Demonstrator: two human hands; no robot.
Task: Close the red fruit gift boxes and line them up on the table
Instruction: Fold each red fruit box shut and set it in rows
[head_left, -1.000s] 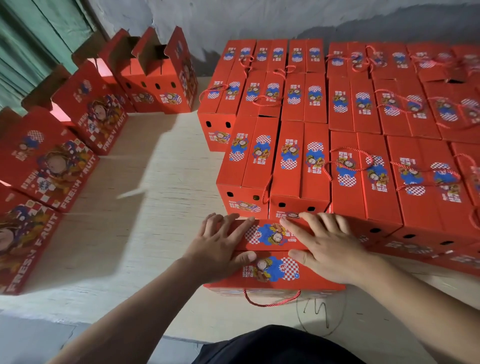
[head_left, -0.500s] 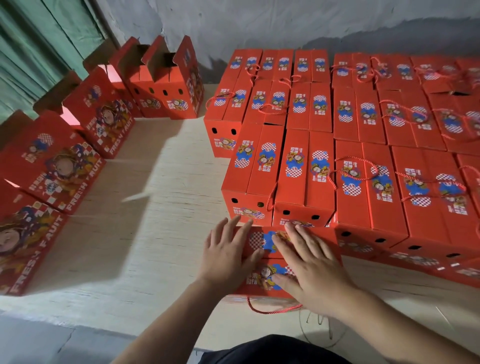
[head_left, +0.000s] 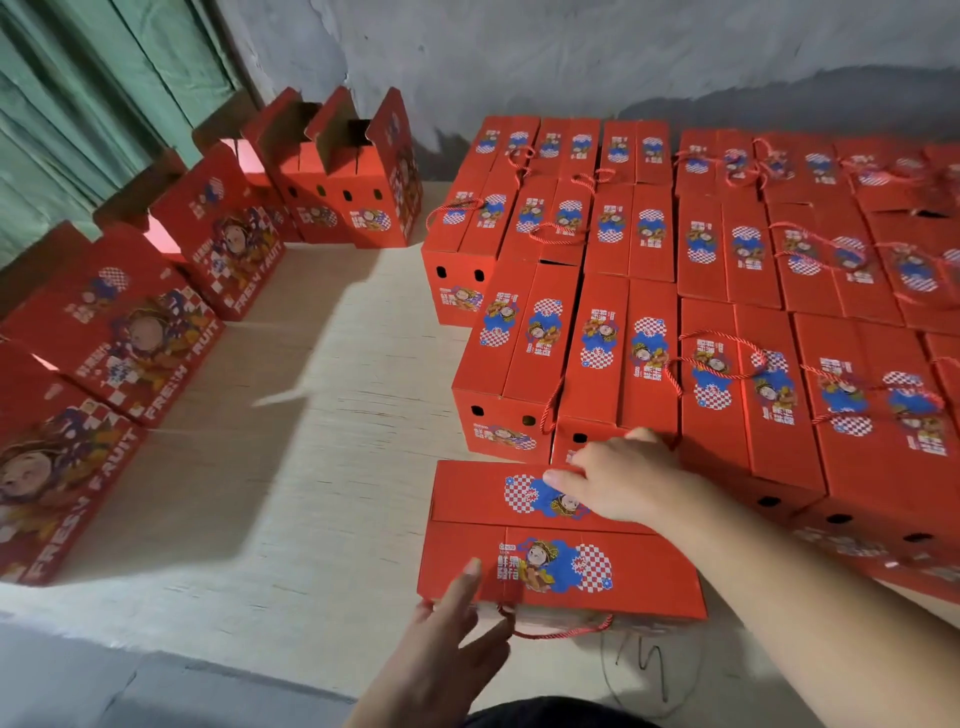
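Lifting away from the lid, the left hand (head_left: 451, 631) now sits at the near left corner of the closed red box (head_left: 558, 540), its fingers straight and spread, one fingertip touching the top flap and nothing gripped. Half a second ago both palms lay flat and close together on the middle of that lid; since then they have parted. The right hand (head_left: 621, 480) has shifted to the far right part of the lid, its fingers bent down over the far edge, where the box meets the front row of finished boxes (head_left: 727, 312); whether they grip the edge or only press on it cannot be told, as the fingertips are hidden behind the hand. The box itself lies on the pale table (head_left: 311, 467), flaps down, just beside that front row and turned crosswise to it.

A red cord handle (head_left: 561, 630) hangs from its near side, partly hidden below the edge. The open boxes (head_left: 332, 171) along the left stand with flaps up; the nearest ones are cut off by the picture's edge. The far right rows are blurred, so their printed labels and cords are hard to make out. A dark garment (head_left: 545, 714) at the bottom is cut off too.
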